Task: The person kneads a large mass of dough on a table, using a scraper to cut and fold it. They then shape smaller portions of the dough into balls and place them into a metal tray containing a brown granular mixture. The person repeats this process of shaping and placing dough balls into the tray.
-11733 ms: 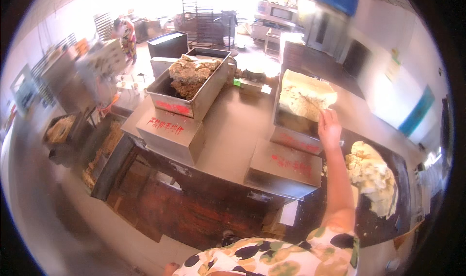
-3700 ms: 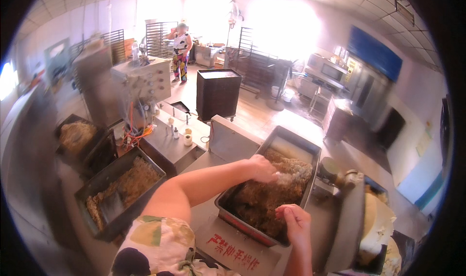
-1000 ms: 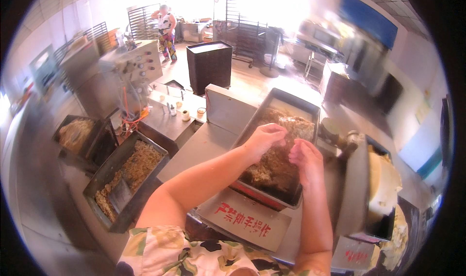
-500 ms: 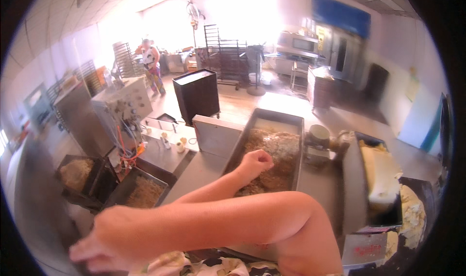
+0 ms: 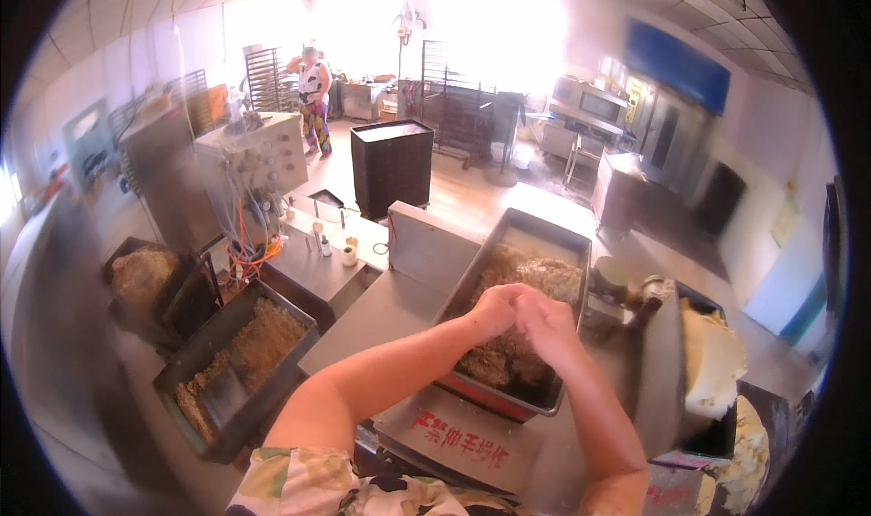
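Note:
My left hand (image 5: 497,311) and my right hand (image 5: 546,322) meet over a deep dark rectangular tin (image 5: 494,404). Both hands have curled fingers pressed close together; whatever lies between them is hidden. Brown crumbly filling (image 5: 490,366) covers much of the tin's bottom, with a paler, shinier mass (image 5: 549,271) toward its far end. The hands hide part of the filling. At the lower left, a second dark tin (image 5: 186,421) holds brown crumbs (image 5: 272,330) and a grey flat-sided piece (image 5: 224,398).
Pale yellow dough (image 5: 710,353) hangs over a dark container at right. A metal machine (image 5: 434,248) with an upright panel stands beyond my left forearm. Farther off are a black wheeled bin (image 5: 393,167), a control cabinet (image 5: 259,158) and a standing person (image 5: 315,99).
My right arm, which crossed over the left toward the lower-left tin, has swung back right to meet my left hand over the middle tin. The view has shifted.

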A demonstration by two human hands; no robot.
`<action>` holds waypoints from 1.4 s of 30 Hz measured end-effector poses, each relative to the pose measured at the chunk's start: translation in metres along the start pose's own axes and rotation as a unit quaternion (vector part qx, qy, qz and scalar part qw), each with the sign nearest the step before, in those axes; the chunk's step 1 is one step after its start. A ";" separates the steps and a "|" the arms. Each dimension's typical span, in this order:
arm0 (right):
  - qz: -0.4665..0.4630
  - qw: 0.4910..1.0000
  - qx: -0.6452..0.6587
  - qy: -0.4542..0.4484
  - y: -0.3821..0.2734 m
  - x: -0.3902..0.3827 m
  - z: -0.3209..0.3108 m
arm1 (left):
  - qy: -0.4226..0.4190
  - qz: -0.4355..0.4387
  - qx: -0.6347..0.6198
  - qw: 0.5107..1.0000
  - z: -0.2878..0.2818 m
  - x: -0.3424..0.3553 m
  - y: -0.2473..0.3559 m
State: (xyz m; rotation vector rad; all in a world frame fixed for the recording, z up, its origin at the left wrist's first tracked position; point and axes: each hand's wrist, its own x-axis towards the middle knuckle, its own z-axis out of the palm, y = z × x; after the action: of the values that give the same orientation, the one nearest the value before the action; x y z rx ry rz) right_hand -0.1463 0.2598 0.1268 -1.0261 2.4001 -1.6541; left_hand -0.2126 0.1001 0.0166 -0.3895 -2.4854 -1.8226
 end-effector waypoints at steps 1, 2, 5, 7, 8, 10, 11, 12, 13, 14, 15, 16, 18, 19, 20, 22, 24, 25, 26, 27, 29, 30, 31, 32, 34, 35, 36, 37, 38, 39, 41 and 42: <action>0.099 0.994 -0.011 0.045 0.020 -0.003 -0.009 | 0.030 0.001 -0.012 0.999 0.010 -0.010 0.030; 0.083 0.993 -0.036 0.080 0.040 -0.006 -0.015 | 0.062 0.005 -0.022 0.998 0.017 -0.016 0.051; 0.024 0.984 -0.069 0.161 0.077 -0.005 -0.018 | 0.040 0.021 -0.019 0.999 0.015 -0.013 0.052; 0.031 0.984 -0.096 0.145 0.068 -0.004 -0.011 | 0.039 -0.005 -0.080 0.996 0.012 -0.015 0.047; 0.034 0.984 -0.110 0.137 0.063 -0.005 -0.008 | 0.047 -0.010 -0.078 0.996 0.012 -0.017 0.044; 0.014 0.984 -0.116 0.131 0.058 -0.007 -0.006 | 0.062 -0.009 -0.073 0.995 0.007 -0.022 0.055; 0.012 0.984 -0.117 0.131 0.058 -0.008 -0.006 | 0.065 0.005 -0.087 0.994 0.008 -0.018 0.042; 0.012 0.985 -0.118 0.129 0.060 -0.008 -0.006 | 0.061 -0.023 -0.070 0.995 0.008 -0.019 0.047; 0.014 0.984 -0.119 0.133 0.062 -0.010 -0.008 | 0.054 -0.049 -0.055 0.996 0.008 -0.021 0.060; 0.016 0.983 -0.121 0.137 0.063 -0.011 -0.011 | 0.047 -0.076 -0.039 0.995 0.008 -0.022 0.066; 0.014 0.983 -0.119 0.138 0.063 -0.011 -0.010 | 0.045 -0.086 -0.070 0.993 0.007 -0.023 0.066; 0.026 0.985 -0.115 0.129 0.060 -0.011 -0.010 | 0.043 -0.096 -0.102 0.989 0.006 -0.023 0.065; 0.046 0.987 -0.107 0.113 0.051 -0.011 -0.011 | 0.067 -0.081 -0.110 0.988 0.007 -0.021 0.058; 0.049 0.988 -0.102 0.107 0.051 -0.011 -0.009 | 0.093 -0.056 -0.086 0.990 0.008 -0.020 0.052; 0.052 0.989 -0.096 0.102 0.053 -0.011 -0.007 | 0.119 -0.031 -0.062 0.991 0.009 -0.020 0.047; 0.057 0.990 -0.088 0.097 0.052 -0.011 -0.009 | 0.110 -0.054 -0.039 0.992 0.007 -0.020 0.053; 0.062 0.990 -0.082 0.092 0.050 -0.012 -0.011 | 0.100 -0.062 -0.018 0.993 0.004 -0.022 0.060; 0.073 0.992 -0.035 0.092 0.053 -0.012 -0.012 | 0.094 -0.059 -0.008 0.994 0.002 -0.023 0.063; 0.084 0.992 0.012 0.091 0.060 -0.010 -0.012 | 0.089 -0.056 0.003 0.994 0.002 -0.023 0.066; 0.094 0.990 0.059 0.089 0.066 -0.008 -0.011 | 0.084 -0.046 -0.070 0.993 0.005 -0.024 0.066; 0.112 0.965 0.211 0.110 0.075 -0.001 -0.014 | 0.073 -0.024 -0.213 0.974 0.016 -0.026 0.066; 0.121 0.943 0.285 0.121 0.079 0.000 -0.017 | 0.054 -0.026 -0.222 0.973 0.021 -0.028 0.073; 0.132 0.928 0.319 0.139 0.081 0.000 -0.021 | 0.034 -0.029 -0.231 0.972 0.030 -0.034 0.088; 0.141 0.912 0.352 0.158 0.081 0.001 -0.027 | 0.013 -0.032 -0.241 0.970 0.038 -0.040 0.103; 0.153 0.878 0.395 0.222 0.067 0.001 -0.028 | -0.061 -0.019 -0.246 0.967 0.057 -0.052 0.122; 0.155 0.862 0.403 0.267 0.051 0.005 -0.019 | -0.040 -0.062 -0.234 0.969 0.067 -0.056 0.135; 0.160 0.840 0.412 0.315 0.040 0.008 -0.012 | -0.022 -0.110 -0.219 0.969 0.076 -0.060 0.146; 0.194 0.841 0.396 0.314 0.044 0.013 -0.011 | -0.001 -0.086 -0.219 0.972 0.080 -0.055 0.144; 0.177 0.862 0.373 0.294 0.022 0.006 -0.004 | 0.020 -0.064 -0.218 0.974 0.080 -0.047 0.138; 0.148 0.869 0.373 0.290 0.024 0.004 0.003 | 0.014 0.009 -0.237 0.971 0.077 -0.043 0.126; 0.076 0.877 0.383 0.282 0.037 -0.004 0.006 | 0.010 -0.020 -0.283 0.959 0.079 -0.035 0.137; 0.055 0.879 0.388 0.271 0.035 -0.009 0.006 | 0.009 -0.035 -0.304 0.952 0.081 -0.032 0.143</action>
State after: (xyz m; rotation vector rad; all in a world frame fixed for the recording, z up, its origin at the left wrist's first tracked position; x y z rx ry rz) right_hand -0.1542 0.2673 0.0914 -0.3026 1.6021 -2.7542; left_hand -0.1406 0.2104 0.1193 -0.2941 -1.8864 -2.5810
